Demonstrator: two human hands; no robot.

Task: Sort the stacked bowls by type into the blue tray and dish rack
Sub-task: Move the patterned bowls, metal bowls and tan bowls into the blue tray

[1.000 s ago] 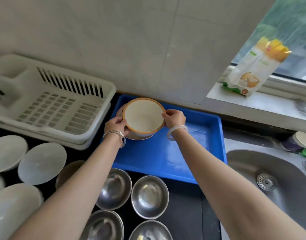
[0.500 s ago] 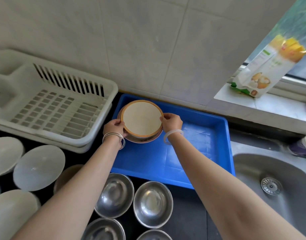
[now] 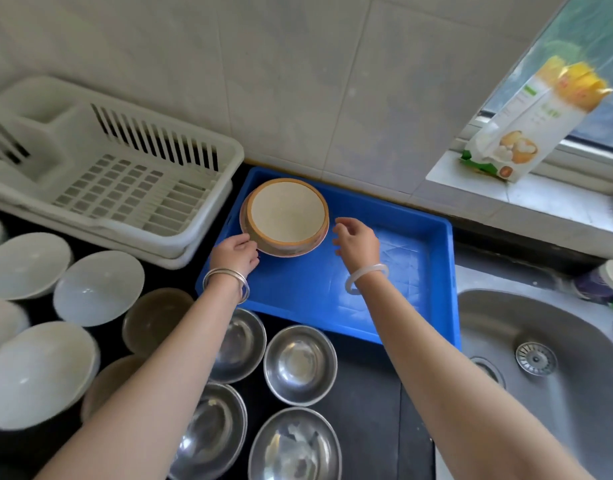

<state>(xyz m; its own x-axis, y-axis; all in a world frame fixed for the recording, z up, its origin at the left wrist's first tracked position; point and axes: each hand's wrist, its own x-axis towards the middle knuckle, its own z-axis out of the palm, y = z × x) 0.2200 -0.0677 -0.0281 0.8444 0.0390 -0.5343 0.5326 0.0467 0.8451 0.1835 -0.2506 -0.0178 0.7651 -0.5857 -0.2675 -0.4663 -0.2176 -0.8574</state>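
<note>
So bowl [image 3: 286,216] hugs blue tray's [image 3: 384,306] far-left corner, rest open; right hand [image 3: 357,242] released, left hand [image 3: 234,256] touching rim, grip unclear.

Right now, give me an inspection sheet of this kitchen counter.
Surface: black counter, steel sink at right.
Job's things: cream orange-rimmed bowl nested in a second bowl in the blue plastic tray's far-left corner; white slatted plastic dish rack beside it; round steel bowls, white bowls on the counter.
Clutter: yellow-and-white carton on the windowsill.
Grippers: left hand at the bowl's rim, grip unclear; right hand open, apart.
Cables: nothing seen.
Surroundings: grey tiled wall, window.
</note>
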